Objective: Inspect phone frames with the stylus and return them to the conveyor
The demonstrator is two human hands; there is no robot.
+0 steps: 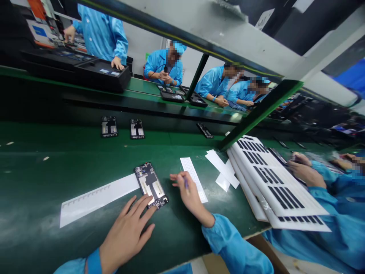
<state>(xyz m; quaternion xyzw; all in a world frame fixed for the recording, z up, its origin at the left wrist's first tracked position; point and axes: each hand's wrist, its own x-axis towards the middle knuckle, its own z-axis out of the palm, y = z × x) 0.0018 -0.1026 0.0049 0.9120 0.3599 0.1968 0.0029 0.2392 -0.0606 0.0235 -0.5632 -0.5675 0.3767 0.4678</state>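
An opened phone [150, 182] with its inner parts showing lies on the green bench. The spread fingers of my left hand [127, 232] rest against its lower end. To the right of the phone, my right hand [188, 196] is closed round a slim purple tool [186, 182]; most of it is hidden, so its kind does not show. Partly under the phone's left edge is a white strip [97, 198] with a row of small dark marks. Beside and behind my right hand lies a white sheet of small stickers [194, 175].
Several opened phones [137, 128] lie along the back. White paper pieces [222, 167] are right of the sticker sheet, before stacked white sheets with black strips [270, 175]. A green post [262, 110] slants upward. At right, a co-worker's hands [306, 171] work; others sit opposite.
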